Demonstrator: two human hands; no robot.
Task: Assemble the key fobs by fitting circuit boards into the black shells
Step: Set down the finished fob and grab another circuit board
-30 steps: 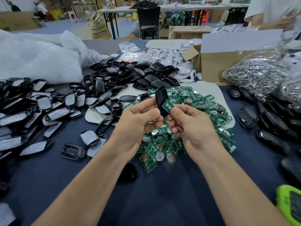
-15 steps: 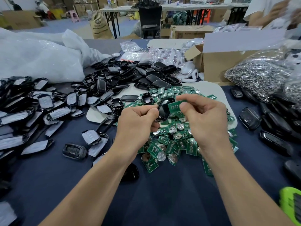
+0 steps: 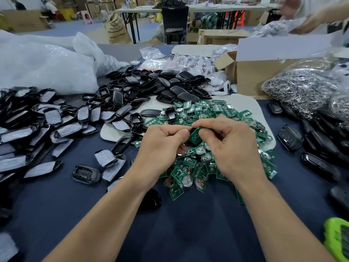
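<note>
My left hand (image 3: 162, 142) grips a black shell (image 3: 189, 143), mostly hidden behind its curled fingers. A green circuit board (image 3: 195, 136) lies against the shell's open face, pinched at its top edge by my right hand (image 3: 228, 142). Both hands hover over a heap of green circuit boards (image 3: 217, 114) with round silver battery clips. More black shells (image 3: 151, 86) are piled behind and to the left of the heap.
Paper-wrapped shells (image 3: 22, 133) cover the left of the dark blue table (image 3: 179, 224). Black fobs (image 3: 290, 137) lie at right under bags of metal rings (image 3: 302, 87). A cardboard box (image 3: 255, 76) stands behind. A green object (image 3: 338, 239) sits at bottom right. Another person's hands (image 3: 294, 14) work far right.
The shell has tipped from upright to low between my hands. My right hand rose and brought the board onto the shell's face, and both hands closed together.
</note>
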